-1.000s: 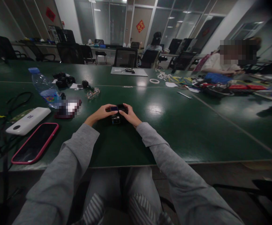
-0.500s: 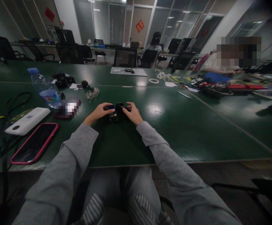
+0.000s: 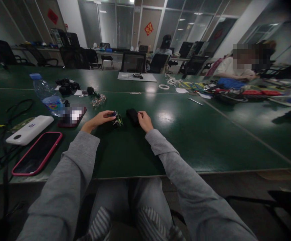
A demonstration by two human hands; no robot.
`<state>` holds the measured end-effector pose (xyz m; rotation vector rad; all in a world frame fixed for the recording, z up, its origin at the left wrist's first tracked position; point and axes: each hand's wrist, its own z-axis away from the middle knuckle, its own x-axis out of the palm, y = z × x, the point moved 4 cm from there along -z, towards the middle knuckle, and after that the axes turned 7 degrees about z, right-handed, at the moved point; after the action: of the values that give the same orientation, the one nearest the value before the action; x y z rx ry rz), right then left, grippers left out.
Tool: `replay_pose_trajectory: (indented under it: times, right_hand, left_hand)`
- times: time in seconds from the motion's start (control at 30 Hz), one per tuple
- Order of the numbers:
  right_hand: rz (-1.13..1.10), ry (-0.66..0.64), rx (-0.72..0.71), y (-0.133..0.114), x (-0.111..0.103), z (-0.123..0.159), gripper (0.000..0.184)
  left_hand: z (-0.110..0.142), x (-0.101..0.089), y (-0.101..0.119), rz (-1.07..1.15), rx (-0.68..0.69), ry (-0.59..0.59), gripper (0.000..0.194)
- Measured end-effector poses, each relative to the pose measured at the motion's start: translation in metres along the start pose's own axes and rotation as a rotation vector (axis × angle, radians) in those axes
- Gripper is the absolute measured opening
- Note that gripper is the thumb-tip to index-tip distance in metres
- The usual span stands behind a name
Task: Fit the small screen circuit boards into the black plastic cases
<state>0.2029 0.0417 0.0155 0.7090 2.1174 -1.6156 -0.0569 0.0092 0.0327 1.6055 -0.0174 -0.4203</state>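
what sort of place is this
Probably a shared office or electronics workroom: there's a circuit board at the left hand, a long green table, and office chairs beyond it.

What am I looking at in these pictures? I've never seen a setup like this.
There is no machine here: every picture comes from one camera worn on a person's head, looking forward and down. The wearer's bare left hand holds a small green circuit board. The right hand grips a black boxy piece, apart from the board. Both are over a green table. On its left side lie a pink-edged phone, a white device and eyeglasses, with a clear plastic bottle nearby.
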Motion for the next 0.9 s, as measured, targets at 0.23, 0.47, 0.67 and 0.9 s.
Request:
replay_pose_trajectory:
  times: [0.23,0.47,0.67,0.9]
  right_hand:
    - [0.083,0.06,-0.119,-0.003,0.002,0.002,0.029]
    - [0.153,0.089,-0.281,-0.019,0.001,0.015,0.039]
    - [0.187,0.007,-0.301,-0.024,0.004,0.021,0.046]
    - [0.056,0.002,-0.102,-0.013,0.003,0.011,0.034]
  left_hand:
    - [0.009,-0.005,0.006,-0.048,-0.073,-0.022,0.059]
    - [0.009,-0.01,0.008,-0.197,-0.189,0.229,0.067]
    - [0.01,-0.004,0.01,-0.177,-0.268,0.203,0.071]
    - [0.011,0.009,0.013,0.005,-0.358,0.266,0.061]
